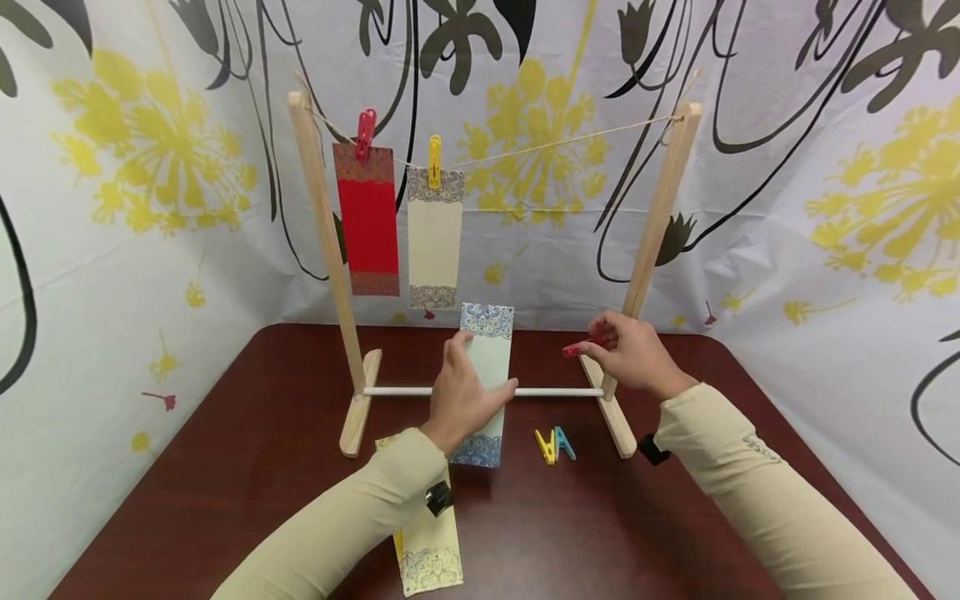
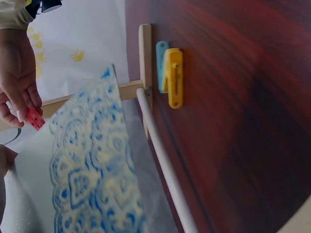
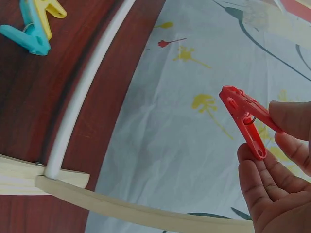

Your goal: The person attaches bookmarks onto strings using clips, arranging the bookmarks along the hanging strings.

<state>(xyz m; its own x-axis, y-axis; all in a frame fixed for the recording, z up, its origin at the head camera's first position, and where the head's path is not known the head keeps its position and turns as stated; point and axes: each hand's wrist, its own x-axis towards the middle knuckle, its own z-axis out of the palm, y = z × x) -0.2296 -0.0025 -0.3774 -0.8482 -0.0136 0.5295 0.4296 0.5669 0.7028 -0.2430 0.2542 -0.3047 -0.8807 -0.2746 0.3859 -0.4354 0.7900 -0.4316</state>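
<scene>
My left hand (image 1: 459, 402) grips a long pale blue paper card (image 1: 491, 360) by its side edges, thumb on the right and fingers on the left. The card stands upright over the rack's bottom bar, with blue lace print at both ends; the printed lower end (image 2: 97, 170) fills much of the left wrist view. My right hand (image 1: 628, 357), to the right of the card, pinches a red clothespin (image 3: 243, 119) between thumb and fingers by its handle ends. A red card (image 1: 367, 225) and a cream card (image 1: 435, 237) hang from the string, under red and yellow clothespins.
A wooden rack with a right post (image 1: 660, 208), string (image 1: 570, 148) and white bottom bar (image 1: 555, 392) stands on the dark table (image 1: 240, 467). Yellow (image 1: 545, 447) and blue (image 1: 564, 443) clothespins lie before it. Yellowish cards (image 1: 431, 542) lie under my left forearm.
</scene>
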